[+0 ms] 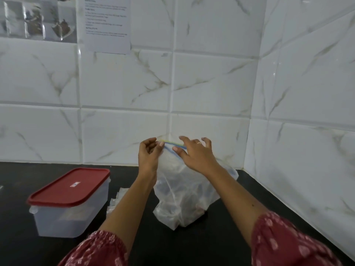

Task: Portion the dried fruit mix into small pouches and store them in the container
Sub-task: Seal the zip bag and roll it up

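Left hand (148, 156): fingers curled, thumb and fingertips pinching the left end of the blue-green zip strip (172, 144) at the top of the large clear bag (184, 198). Right hand (194, 154): thumb on the near side of the same strip, index finger over its far side, so the strip is nipped between them; the other fingers are spread and arched. Ring (199, 143) on one of its fingers.

Bag stands upright on the black counter (192, 246), mouth held up between both hands, body crumpled. Contents read only as dim dark and reddish shapes through the plastic.

Just left of the bag, partly behind the left forearm: a small pile of clear pouches (116, 200), lying flat. Further left: translucent container (63, 217), red lid (69, 187) on.

Background: white marbled wall tiles (211, 83); printed sheet (107, 25) stuck up top left, text too blurred to read.
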### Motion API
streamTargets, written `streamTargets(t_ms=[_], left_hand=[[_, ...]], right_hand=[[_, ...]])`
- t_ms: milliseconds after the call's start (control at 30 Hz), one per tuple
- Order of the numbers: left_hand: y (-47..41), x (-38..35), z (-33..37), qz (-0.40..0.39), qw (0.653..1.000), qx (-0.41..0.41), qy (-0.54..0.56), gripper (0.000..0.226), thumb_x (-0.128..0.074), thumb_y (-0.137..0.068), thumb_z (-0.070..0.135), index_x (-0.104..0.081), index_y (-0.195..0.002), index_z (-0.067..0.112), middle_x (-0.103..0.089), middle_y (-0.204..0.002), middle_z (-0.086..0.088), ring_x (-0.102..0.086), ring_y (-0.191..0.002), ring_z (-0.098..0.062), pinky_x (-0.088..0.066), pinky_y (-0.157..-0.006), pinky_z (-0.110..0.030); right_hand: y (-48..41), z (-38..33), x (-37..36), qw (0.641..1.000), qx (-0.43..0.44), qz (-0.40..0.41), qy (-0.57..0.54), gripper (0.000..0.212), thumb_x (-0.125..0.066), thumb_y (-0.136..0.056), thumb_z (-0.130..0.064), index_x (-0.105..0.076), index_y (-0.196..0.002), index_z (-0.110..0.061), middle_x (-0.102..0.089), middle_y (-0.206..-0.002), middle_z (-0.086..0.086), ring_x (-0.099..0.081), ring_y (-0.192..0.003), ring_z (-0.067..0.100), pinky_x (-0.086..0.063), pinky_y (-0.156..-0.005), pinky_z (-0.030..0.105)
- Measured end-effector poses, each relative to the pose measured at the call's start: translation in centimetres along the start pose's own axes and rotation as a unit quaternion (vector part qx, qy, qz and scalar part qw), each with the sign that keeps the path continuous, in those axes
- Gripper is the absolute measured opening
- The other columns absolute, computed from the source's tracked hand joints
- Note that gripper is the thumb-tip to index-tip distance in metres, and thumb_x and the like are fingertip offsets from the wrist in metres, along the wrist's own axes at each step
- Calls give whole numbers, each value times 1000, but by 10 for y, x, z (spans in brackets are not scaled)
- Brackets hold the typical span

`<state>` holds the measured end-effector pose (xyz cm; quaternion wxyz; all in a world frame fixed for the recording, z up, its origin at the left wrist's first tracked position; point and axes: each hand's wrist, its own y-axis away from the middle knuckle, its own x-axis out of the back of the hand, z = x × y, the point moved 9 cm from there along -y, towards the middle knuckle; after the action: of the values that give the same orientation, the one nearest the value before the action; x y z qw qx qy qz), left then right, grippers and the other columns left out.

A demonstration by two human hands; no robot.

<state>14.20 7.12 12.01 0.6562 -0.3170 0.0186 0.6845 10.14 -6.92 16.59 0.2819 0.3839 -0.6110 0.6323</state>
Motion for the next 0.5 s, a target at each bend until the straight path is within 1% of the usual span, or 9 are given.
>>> streamTargets(t_ms=[67, 133, 167, 200, 267, 300, 367, 433, 500], left_hand=[[3, 7, -3, -12, 1000, 3, 8, 28, -62, -87, 13, -49, -112, 13, -59, -98, 1, -58, -93, -14, -50, -85, -31], [9, 18, -15, -21, 999, 25, -16, 32, -61, -88, 19, -48, -117, 15, -60, -108, -3, -58, -98, -16, -50, -84, -33], [14, 24, -25, -28, 998, 42, -45, 37, -61, -88, 22, -46, -121, 15, -58, -116, -6, -57, -102, -17, -50, -86, -32], [21, 28, -36, -45, 993, 62, -86, 46, -62, -87, 26, -43, -127, 14, -55, -124, -8, -56, -105, -16, -49, -86, -30], [39, 30, -60, -107, 969, 105, -195, 70, -69, -81, 35, -32, -136, 12, -48, -134, -8, -52, -109, -17, -47, -84, -27], [50, 29, -71, -144, 951, 121, -247, 84, -73, -76, 38, -25, -139, 12, -43, -137, -8, -49, -115, -20, -46, -88, -30], [65, 27, -83, -184, 925, 125, -309, 100, -79, -70, 33, -14, -143, 13, -36, -142, -7, -41, -128, -26, -40, -99, -35], [70, 28, -87, -180, 919, 109, -332, 108, -83, -66, 25, -10, -143, 10, -32, -143, -8, -36, -132, -26, -36, -99, -29], [72, 29, -91, -165, 915, 109, -352, 109, -85, -64, 21, -9, -141, 7, -31, -143, -9, -34, -133, -25, -34, -98, -26]], right_hand=[[-11, 4, -16, 997, -15, -81, -11, 48, -25, -95, -57, -56, -106, -22, -66, -103, 7, -56, -106, 23, -25, -104, 41], [-15, 5, -27, 989, -22, -117, -93, 42, -34, -94, -54, -54, -84, -18, -59, -85, 6, -55, -86, 24, -37, -81, 35], [-15, 4, -30, 985, -17, -124, -121, 39, -39, -94, -51, -52, -81, -17, -54, -83, 5, -51, -82, 23, -38, -74, 34], [-15, 2, -31, 984, -7, -123, -130, 37, -41, -95, -48, -52, -80, -16, -50, -85, 5, -48, -82, 22, -38, -73, 34], [-17, -2, -28, 983, 4, -116, -140, 32, -41, -96, -43, -51, -82, -15, -45, -89, 5, -45, -83, 20, -40, -77, 37], [-17, -4, -27, 981, 6, -116, -153, 30, -41, -96, -41, -47, -81, -16, -44, -88, 4, -45, -81, 20, -39, -75, 35], [-19, -5, -25, 975, -3, -125, -184, 31, -43, -96, -40, -39, -73, -20, -46, -79, 2, -45, -72, 19, -34, -63, 29], [-21, -2, -25, 969, -21, -139, -204, 31, -45, -95, -42, -37, -73, -22, -47, -71, 0, -43, -63, 17, -31, -57, 28], [-22, -1, -22, 970, -20, -137, -199, 29, -46, -93, -45, -40, -82, -19, -47, -68, -1, -43, -61, 16, -32, -59, 30]])
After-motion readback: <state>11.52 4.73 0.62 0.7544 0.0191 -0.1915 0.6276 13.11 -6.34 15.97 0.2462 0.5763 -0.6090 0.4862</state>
